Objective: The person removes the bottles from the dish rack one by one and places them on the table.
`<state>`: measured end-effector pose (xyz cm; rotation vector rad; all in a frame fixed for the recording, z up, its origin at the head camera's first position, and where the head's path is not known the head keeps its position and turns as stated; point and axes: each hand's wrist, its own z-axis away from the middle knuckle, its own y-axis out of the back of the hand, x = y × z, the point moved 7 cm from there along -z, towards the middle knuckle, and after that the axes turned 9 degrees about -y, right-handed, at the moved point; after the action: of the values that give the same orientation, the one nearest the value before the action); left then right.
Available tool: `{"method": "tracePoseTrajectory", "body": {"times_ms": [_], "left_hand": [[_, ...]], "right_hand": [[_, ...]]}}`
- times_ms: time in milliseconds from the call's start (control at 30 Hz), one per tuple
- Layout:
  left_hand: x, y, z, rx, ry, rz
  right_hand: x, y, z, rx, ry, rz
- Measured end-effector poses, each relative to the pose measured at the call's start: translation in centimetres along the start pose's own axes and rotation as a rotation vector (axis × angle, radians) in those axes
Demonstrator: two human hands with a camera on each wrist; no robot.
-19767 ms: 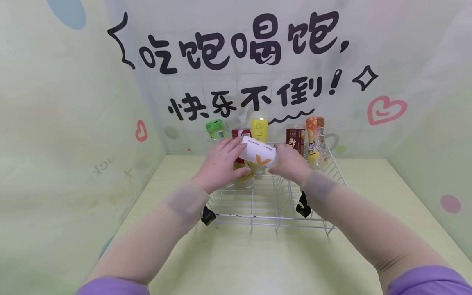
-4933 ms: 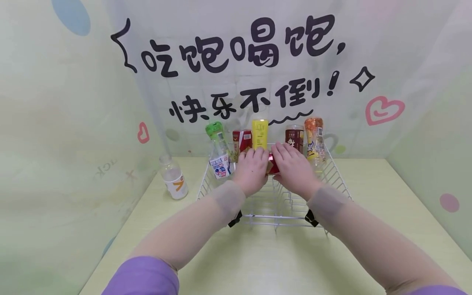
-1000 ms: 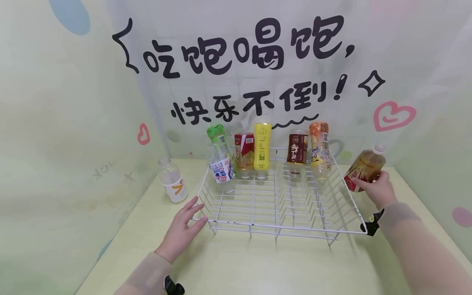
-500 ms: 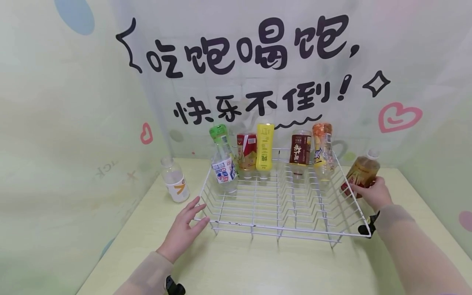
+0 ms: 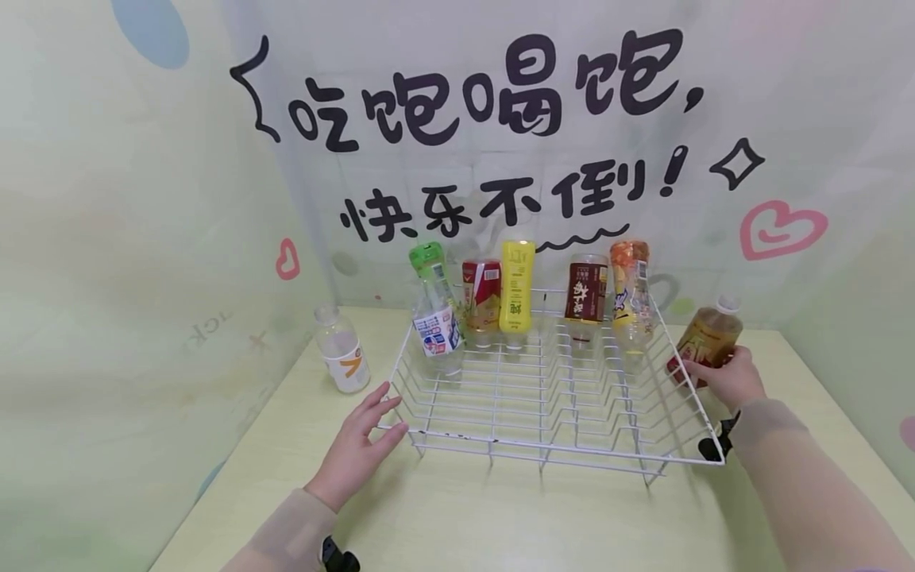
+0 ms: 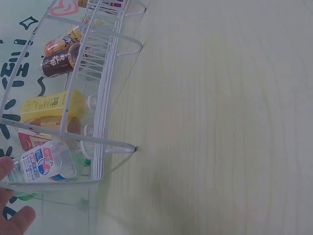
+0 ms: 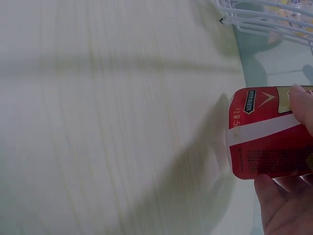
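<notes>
My right hand (image 5: 731,379) grips a bottle (image 5: 706,342) with a red and amber label, to the right of the white wire rack (image 5: 550,449). The bottle leans slightly, cap end up. In the right wrist view the red base of this bottle (image 7: 264,134) is close over the table, with thumb and fingers around its sides. At the rack's front left corner, my left hand (image 5: 355,449) rests with relaxed, spread fingertips at the rim. Cap-down in the rack stand a green-based clear bottle (image 5: 438,318), a red-labelled bottle (image 5: 482,295) and a yellow bottle (image 5: 516,286).
Farther right in the rack are a dark maroon-labelled bottle (image 5: 586,290) and an orange-topped bottle (image 5: 631,290). A white-labelled bottle (image 5: 343,353) stands upright on the table (image 5: 500,524) left of the rack. Printed walls (image 5: 822,334) enclose the table's back and sides.
The white-labelled bottle, earlier in both hands, now stands left. The red bottle went from both hands over the rack to the right side, then sank slightly. The left hand moved to the rack's corner.
</notes>
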<state>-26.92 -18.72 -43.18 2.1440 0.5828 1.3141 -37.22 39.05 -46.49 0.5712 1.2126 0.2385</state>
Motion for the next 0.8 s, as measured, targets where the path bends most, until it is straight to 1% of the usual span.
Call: {"method": "tracePoseTrajectory", "body": {"times_ms": [333,800], "left_hand": [[-0.03,-0.08,0.11,0.002,0.0,-0.011],[0.15,0.0,0.01,0.001,-0.006,-0.002]], "right_hand": [[0.49,-0.14,-0.67,-0.006,-0.045,-0.005],[0.43,-0.11,-0.78,-0.016,-0.045,0.021]]}}
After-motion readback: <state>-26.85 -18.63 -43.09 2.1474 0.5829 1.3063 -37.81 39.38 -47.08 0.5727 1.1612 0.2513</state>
